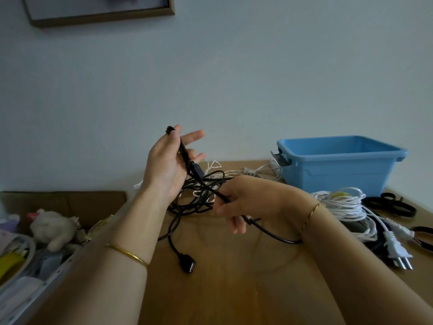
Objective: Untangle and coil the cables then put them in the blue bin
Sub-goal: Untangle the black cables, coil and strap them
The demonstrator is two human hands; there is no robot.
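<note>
**Item 1, black cable**: lying as a loose tangle at the centre of the desk. One stretch is being lifted clear between both grips, and its socket end is trailing toward 6 o'clock.

**Item 2, left grip**: standing raised at 11 o'clock of the tangle. The thumb is pinning one end of the black cable against the palm while the other fingers are fanning loose (probably anchoring that end so a coil can start from it).

**Item 3, right grip**: fingers are curling closed around the same cable at 3 o'clock of the tangle, seemingly drawing it out to free the snags.

**Item 4, blue bin**: sitting at 2 o'clock by the wall, well apart from the held cable. Its floor is hidden.

**Item 5, white cable**: resting bundled at 3 o'clock, just in front of the bin and not yet inside. Its plug is pointing to 5 o'clock.

**Item 6, thin white cord**: mingling with the black tangle at 12 o'clock, needing separation.

**Item 7, cardboard box**: sitting at 9 o'clock and holding a plush toy.
</note>
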